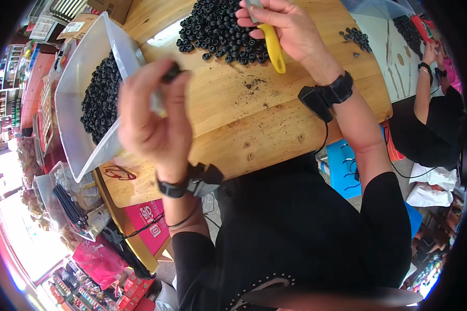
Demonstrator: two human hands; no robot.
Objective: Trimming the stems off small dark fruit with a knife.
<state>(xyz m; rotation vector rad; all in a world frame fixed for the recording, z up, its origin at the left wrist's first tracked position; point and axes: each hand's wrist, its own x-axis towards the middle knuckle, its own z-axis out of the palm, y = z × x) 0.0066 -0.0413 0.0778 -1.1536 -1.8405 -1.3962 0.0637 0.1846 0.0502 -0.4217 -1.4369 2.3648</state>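
My left hand (153,116) is raised over the table's left side, blurred by motion, with a small black round part (171,73) pinched between thumb and fingers. At the far side, my right hand (293,36) grips a knife-like tool with a yellow handle (273,49); its short grey metal end (253,7) shows between the fingers. Beside that hand lies a large heap of black round parts (218,31), several with a hole or hollow in them. Left of my left hand, a translucent plastic bin (70,98) holds many more such black parts (99,98).
Dark crumbs (249,85) dot the wooden table (218,140). A small group of black parts (356,38) lies at its far right. Red-framed glasses (120,173) rest near the left corner. A co-worker's hands (429,54) are at the right, beyond a blue stool (342,168).
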